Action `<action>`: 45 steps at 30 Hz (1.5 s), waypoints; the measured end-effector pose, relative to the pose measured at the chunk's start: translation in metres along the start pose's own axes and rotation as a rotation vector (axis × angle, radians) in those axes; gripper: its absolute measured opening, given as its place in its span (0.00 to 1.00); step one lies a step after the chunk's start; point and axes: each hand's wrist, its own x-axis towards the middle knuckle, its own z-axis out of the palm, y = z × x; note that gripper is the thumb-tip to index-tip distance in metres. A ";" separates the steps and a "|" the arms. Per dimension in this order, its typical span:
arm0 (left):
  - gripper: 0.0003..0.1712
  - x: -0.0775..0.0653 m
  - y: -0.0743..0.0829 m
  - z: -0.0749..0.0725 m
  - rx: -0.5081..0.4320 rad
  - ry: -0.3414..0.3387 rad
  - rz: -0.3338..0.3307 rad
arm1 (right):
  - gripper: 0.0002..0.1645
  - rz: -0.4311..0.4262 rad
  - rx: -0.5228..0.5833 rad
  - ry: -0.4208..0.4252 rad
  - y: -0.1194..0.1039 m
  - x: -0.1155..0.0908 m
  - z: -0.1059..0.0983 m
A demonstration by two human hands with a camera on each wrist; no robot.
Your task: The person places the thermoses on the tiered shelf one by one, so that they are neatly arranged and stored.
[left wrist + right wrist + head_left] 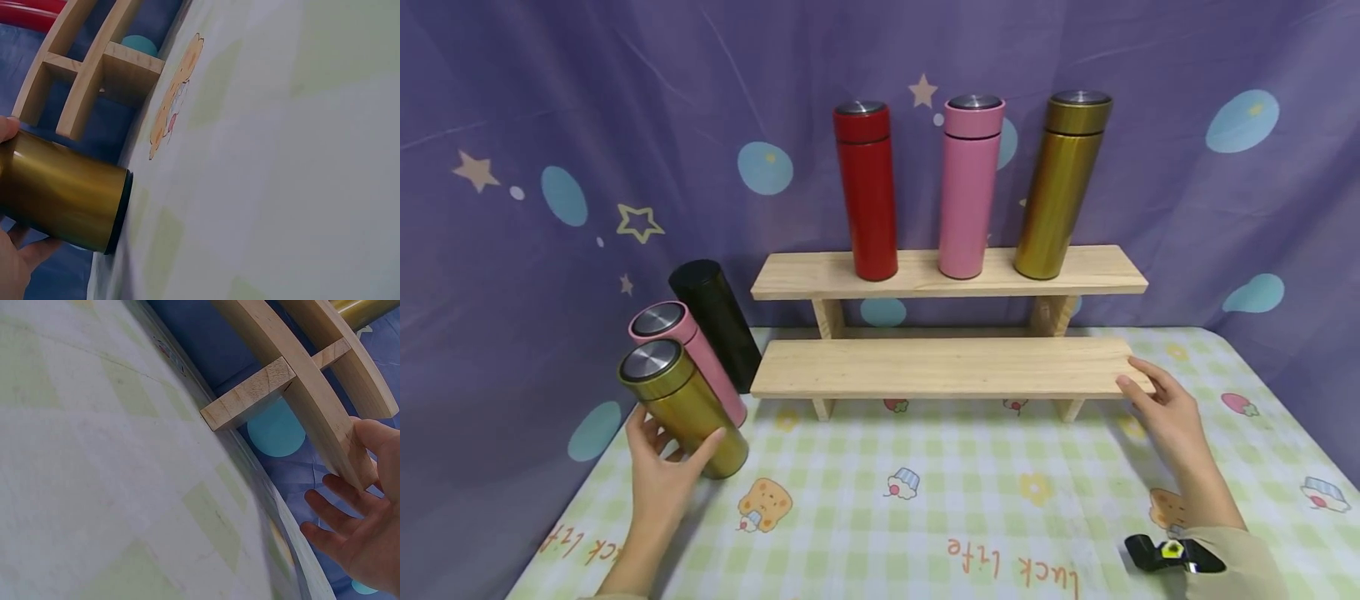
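Note:
My left hand (658,475) grips a gold thermos bottle (692,404) with a silver-topped lid, at the table's left side. Its base is at or close to the tablecloth; I cannot tell if it touches. Just behind stand a pink thermos bottle (718,375), partly hidden by the gold one, and a black bottle (718,321). My right hand (1168,412) pinches the right end of the lower board of a two-tier wooden shelf (940,367). In the right wrist view, the thumb and forefinger are at that board end (340,440), other fingers spread loosely below.
On the upper board (917,260) stand a red bottle (871,200), a pink bottle (967,196) and another gold bottle (1060,196). A green-checked tablecloth (955,467) covers the table. A purple curtain (662,108) hangs behind and at both sides.

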 end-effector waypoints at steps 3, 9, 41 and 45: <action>0.59 0.000 0.002 -0.003 -0.020 -0.001 0.008 | 0.41 -0.010 -0.003 0.008 -0.001 -0.001 0.001; 0.56 -0.005 0.014 -0.003 -0.033 -0.009 0.057 | 0.41 -0.011 -0.039 0.004 -0.002 -0.001 -0.001; 0.55 -0.024 0.052 0.016 -0.082 -0.132 0.356 | 0.42 0.015 -0.059 -0.022 -0.003 -0.001 0.000; 0.56 -0.024 0.055 0.024 -0.106 -0.169 0.445 | 0.42 0.003 -0.068 -0.017 -0.002 -0.003 -0.001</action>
